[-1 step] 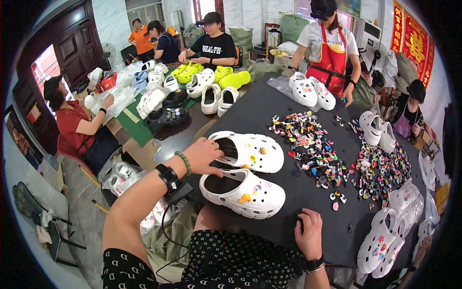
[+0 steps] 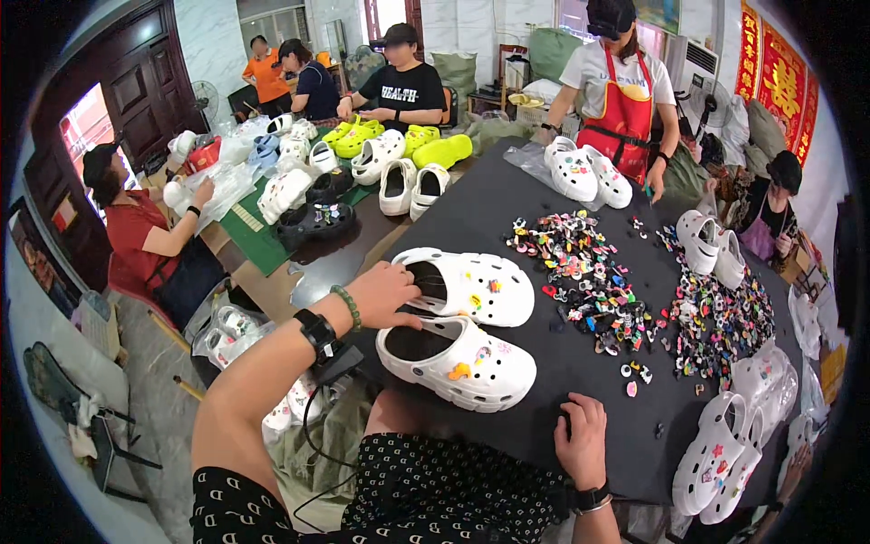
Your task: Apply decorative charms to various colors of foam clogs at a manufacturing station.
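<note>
Two white clogs with colourful charms lie side by side on the black table, toes to the right. My left hand (image 2: 385, 295) is at their heels. Its fingers curl over the heel rim of the far clog (image 2: 494, 288), and the thumb reaches to the heel of the near clog (image 2: 480, 367). Yellow and orange charms show on both uppers. My right hand (image 2: 582, 440) rests on the table's near edge, loosely bent, thumb apart from the fingers, with nothing seen in it.
Piles of small charms (image 2: 589, 272) cover the table's right half. Charm-decorated white clogs (image 2: 716, 458) lie at the near right corner, others (image 2: 711, 245) beyond the pile. A person in a red apron (image 2: 625, 100) stands across. At left, several people sit around a table of white and lime-green clogs (image 2: 358, 136).
</note>
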Action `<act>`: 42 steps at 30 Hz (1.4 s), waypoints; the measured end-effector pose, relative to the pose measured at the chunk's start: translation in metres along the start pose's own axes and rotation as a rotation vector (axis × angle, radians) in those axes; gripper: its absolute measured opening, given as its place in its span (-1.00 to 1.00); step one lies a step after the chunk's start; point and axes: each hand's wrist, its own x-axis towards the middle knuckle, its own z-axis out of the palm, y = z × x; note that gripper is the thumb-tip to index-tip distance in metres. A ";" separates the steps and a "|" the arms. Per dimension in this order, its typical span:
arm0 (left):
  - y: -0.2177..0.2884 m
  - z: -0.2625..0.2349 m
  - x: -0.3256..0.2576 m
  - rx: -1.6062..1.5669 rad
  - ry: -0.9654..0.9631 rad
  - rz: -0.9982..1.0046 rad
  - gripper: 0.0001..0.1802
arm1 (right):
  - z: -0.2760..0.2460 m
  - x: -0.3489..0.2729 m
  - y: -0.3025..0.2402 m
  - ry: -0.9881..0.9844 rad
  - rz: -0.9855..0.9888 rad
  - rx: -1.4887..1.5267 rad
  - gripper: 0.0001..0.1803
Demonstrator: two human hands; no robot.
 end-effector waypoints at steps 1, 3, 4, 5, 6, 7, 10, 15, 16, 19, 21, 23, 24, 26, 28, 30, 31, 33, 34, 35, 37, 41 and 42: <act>0.000 0.002 0.002 0.003 -0.114 -0.012 -0.36 | 0.000 0.000 0.000 0.001 -0.004 0.003 -0.75; 0.001 0.005 0.005 0.008 0.004 0.063 -0.50 | -0.001 0.000 0.001 0.006 -0.001 -0.005 -0.75; 0.003 0.007 0.010 -0.012 -0.026 0.043 -0.54 | -0.001 0.000 0.001 0.007 -0.004 -0.002 -0.75; 0.003 0.009 0.012 -0.033 -0.056 0.025 -0.57 | -0.001 0.000 0.003 0.007 -0.007 0.000 -0.74; 0.000 0.014 0.011 -0.070 0.043 0.064 -0.61 | -0.001 0.000 0.004 0.006 -0.011 0.002 -0.74; -0.002 0.012 0.013 -0.069 0.047 0.066 -0.61 | -0.001 -0.001 0.005 0.009 -0.011 0.000 -0.74; -0.009 0.007 0.021 -0.143 0.008 0.031 -0.61 | 0.001 -0.001 0.006 0.020 -0.038 0.001 -0.72; -0.012 -0.005 0.023 -0.231 -0.079 -0.075 -0.52 | 0.004 -0.001 0.007 0.016 -0.029 -0.006 -0.71; -0.011 -0.008 0.022 -0.224 -0.130 -0.128 -0.46 | 0.004 -0.001 0.006 0.017 -0.034 -0.004 -0.71; 0.002 -0.011 0.016 -0.213 -0.040 -0.126 -0.40 | 0.001 -0.001 0.005 0.001 -0.033 0.016 -0.72; 0.000 -0.006 0.017 -0.172 0.009 -0.021 -0.30 | 0.000 -0.002 0.003 0.009 -0.026 -0.008 -0.72; 0.004 -0.001 0.017 -0.113 0.101 -0.005 -0.30 | -0.001 -0.002 0.000 0.015 -0.025 0.014 -0.72; 0.006 0.002 0.017 -0.108 0.103 -0.017 -0.30 | -0.003 -0.002 -0.004 0.019 -0.032 0.006 -0.73; 0.011 0.004 0.022 -0.130 0.019 -0.087 -0.34 | -0.004 -0.002 -0.006 0.022 -0.027 0.001 -0.72; 0.017 0.003 0.025 -0.171 -0.025 -0.115 -0.40 | -0.002 -0.001 -0.006 0.024 -0.031 -0.002 -0.72; 0.024 -0.002 0.026 -0.170 -0.178 -0.164 -0.55 | -0.001 -0.002 -0.006 0.027 -0.027 -0.008 -0.71; 0.029 0.001 0.022 -0.171 -0.157 -0.171 -0.57 | -0.001 -0.002 -0.006 0.028 -0.044 0.004 -0.71; 0.041 -0.001 0.013 -0.218 -0.144 -0.197 -0.57 | -0.002 0.000 -0.006 0.030 -0.059 0.011 -0.71; 0.047 0.001 0.003 -0.316 -0.083 -0.213 -0.51 | -0.002 0.001 -0.008 0.025 -0.071 0.015 -0.71; 0.055 -0.002 -0.001 -0.327 -0.013 -0.215 -0.51 | -0.003 0.002 -0.009 0.021 -0.071 0.011 -0.71; 0.057 -0.003 -0.005 -0.354 0.011 -0.219 -0.50 | -0.002 0.002 -0.007 0.016 -0.054 -0.008 -0.71; 0.028 -0.014 -0.007 -0.409 0.020 -0.439 -0.56 | -0.005 0.004 -0.009 -0.023 -0.012 0.008 -0.72; 0.011 -0.013 -0.007 -0.391 0.065 -0.465 -0.56 | -0.009 0.007 -0.011 -0.022 -0.014 0.007 -0.72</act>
